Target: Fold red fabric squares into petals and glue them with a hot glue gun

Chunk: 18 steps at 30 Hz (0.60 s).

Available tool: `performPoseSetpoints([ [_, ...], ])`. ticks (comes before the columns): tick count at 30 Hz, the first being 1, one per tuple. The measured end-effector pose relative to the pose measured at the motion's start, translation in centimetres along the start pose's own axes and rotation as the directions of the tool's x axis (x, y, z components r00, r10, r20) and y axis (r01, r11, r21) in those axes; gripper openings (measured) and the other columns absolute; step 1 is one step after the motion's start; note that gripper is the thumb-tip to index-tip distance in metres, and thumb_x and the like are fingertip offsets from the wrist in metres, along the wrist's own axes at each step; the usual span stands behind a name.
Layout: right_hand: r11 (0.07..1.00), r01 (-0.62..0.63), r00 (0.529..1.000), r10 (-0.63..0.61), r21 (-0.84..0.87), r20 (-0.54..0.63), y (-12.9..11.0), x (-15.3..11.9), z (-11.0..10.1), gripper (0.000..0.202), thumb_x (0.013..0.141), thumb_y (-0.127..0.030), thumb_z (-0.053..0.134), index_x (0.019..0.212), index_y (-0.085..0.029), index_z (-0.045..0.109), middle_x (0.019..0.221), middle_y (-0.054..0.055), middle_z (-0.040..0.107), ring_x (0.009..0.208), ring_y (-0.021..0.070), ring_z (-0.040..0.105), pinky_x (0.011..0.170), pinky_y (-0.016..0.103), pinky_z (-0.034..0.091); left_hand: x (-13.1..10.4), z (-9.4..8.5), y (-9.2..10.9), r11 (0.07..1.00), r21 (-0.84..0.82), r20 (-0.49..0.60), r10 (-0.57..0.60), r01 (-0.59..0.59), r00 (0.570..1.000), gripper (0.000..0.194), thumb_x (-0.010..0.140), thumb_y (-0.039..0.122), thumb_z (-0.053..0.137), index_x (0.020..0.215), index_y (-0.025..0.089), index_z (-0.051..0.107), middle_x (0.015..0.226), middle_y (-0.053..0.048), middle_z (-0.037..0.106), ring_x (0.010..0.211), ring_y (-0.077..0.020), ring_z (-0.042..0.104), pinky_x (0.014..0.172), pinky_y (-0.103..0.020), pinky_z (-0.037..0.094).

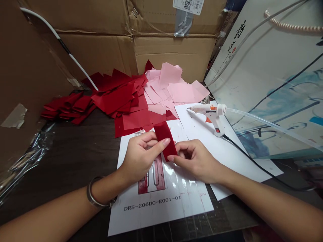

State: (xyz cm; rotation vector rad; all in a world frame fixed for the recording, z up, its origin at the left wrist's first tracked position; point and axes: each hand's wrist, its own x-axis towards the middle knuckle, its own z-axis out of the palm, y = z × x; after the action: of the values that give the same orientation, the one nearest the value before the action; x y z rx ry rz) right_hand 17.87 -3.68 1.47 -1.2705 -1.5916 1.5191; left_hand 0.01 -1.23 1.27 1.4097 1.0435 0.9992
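Observation:
A dark red folded strip of fabric (pixel 165 139) is held up over a printed sheet (pixel 161 210). My left hand (pixel 141 153) pinches its left edge, thumb on top and fingers behind. On the lower right edge, my right hand (pixel 195 159) grips it between thumb and curled fingers. Whether anything small sits behind the strip I cannot tell. Beneath the hands, the sheet shows a picture of red shapes with hook-like outlines and the text DRS-206DC-E001-01. A white glue gun (pixel 213 114) with an orange trigger lies to the right of my hands.
Loose red pieces (pixel 116 95) and pink pieces (pixel 169 87) are heaped at the back. Folded red pieces (pixel 69 107) are stacked at left. Cardboard walls (pixel 174 53) stand behind. A black cord (pixel 254 163) trails right from the glue gun across white paper (pixel 219 181).

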Motion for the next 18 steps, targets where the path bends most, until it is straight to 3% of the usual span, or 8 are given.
performPoseSetpoints([
  [5, 0.999, 0.034, 0.999, -0.034, 0.001, 0.011, 0.12, -0.20, -0.11, 0.024, 0.084, -0.039, 0.064, 0.075, -0.017, 0.063, 0.052, -0.007, 0.036, 0.048, 0.0079, 0.028, 0.047, 0.025, 0.021, -0.08, 0.03, -0.15, 0.999, 0.036, -0.006, 0.002, -0.002, 1.000, 0.023, 0.082, 0.037, 0.068, 0.075, 0.015, 0.067, 0.059, 0.000, 0.065, 0.054, -0.0120, 0.059, 0.053, -0.023, 0.046],
  [11, 0.999, 0.034, 0.999, -0.035, -0.027, -0.027, 0.14, -0.11, -0.06, 0.024, 0.085, -0.037, 0.062, 0.078, -0.015, 0.067, 0.056, -0.004, 0.045, 0.049, 0.0078, 0.030, 0.047, 0.024, 0.023, -0.02, 0.03, -0.23, 1.000, -0.010, 0.010, 0.001, -0.001, 1.000, 0.017, 0.081, 0.033, 0.071, 0.082, 0.016, 0.071, 0.062, 0.000, 0.069, 0.056, -0.0123, 0.063, 0.052, -0.021, 0.049],
  [15, 0.998, 0.046, 0.998, -0.047, -0.035, -0.043, -0.08, 0.04, 0.11, 0.024, 0.086, -0.035, 0.060, 0.077, -0.014, 0.068, 0.064, 0.000, 0.056, 0.055, 0.0095, 0.041, 0.050, 0.024, 0.030, 0.04, 0.16, -0.02, 0.995, -0.100, 0.077, -0.001, 0.008, 0.997, 0.012, 0.082, 0.028, 0.070, 0.082, 0.016, 0.070, 0.073, -0.001, 0.074, 0.061, -0.0126, 0.068, 0.055, -0.020, 0.054],
  [18, 0.998, 0.058, 0.997, -0.060, -0.032, -0.048, -0.10, 0.12, 0.16, 0.024, 0.086, -0.036, 0.061, 0.078, -0.014, 0.069, 0.067, 0.002, 0.060, 0.058, 0.0108, 0.046, 0.051, 0.024, 0.033, 0.08, 0.23, 0.00, 0.994, -0.110, 0.066, 0.009, -0.001, 0.998, 0.010, 0.081, 0.026, 0.071, 0.082, 0.016, 0.071, 0.073, -0.001, 0.075, 0.062, -0.0120, 0.069, 0.056, -0.018, 0.054],
])
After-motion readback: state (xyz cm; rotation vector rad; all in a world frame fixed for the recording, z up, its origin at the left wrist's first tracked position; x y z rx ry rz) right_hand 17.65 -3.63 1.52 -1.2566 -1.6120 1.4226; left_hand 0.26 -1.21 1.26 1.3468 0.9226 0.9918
